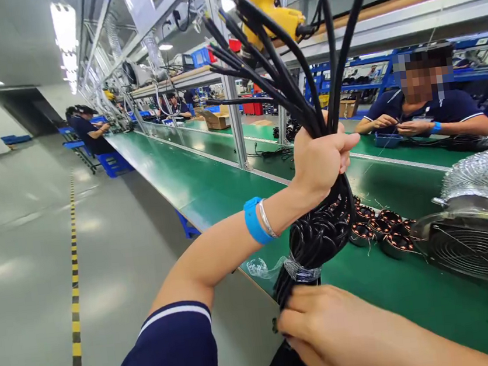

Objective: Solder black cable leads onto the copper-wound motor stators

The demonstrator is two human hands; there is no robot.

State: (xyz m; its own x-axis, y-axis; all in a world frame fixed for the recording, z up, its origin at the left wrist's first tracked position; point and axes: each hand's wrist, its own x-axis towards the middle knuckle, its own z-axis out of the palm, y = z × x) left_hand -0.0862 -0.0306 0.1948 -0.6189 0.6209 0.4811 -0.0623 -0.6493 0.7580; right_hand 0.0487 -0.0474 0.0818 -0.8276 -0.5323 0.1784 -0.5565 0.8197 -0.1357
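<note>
A thick bundle of black cables (320, 230) hangs in front of me over the table's near edge. My left hand (318, 160) is wrapped round several of the cables and lifts their stripped ends up, where they fan out. Lower down, clear plastic wrap (300, 271) binds the bundle, with a loose tail to the left. Just below that wrap, my right hand (315, 322) closes on the lower part of the bundle; its fingertips are partly hidden and slightly blurred.
Copper-wound motor stators (380, 227) lie on the green bench (416, 304), beside a fan (475, 245) with a silver duct (485, 173). A yellow heat gun (270, 9) hangs overhead. Across the bench a person (424, 103) handles small parts. A metal post (229, 102) stands behind the cables.
</note>
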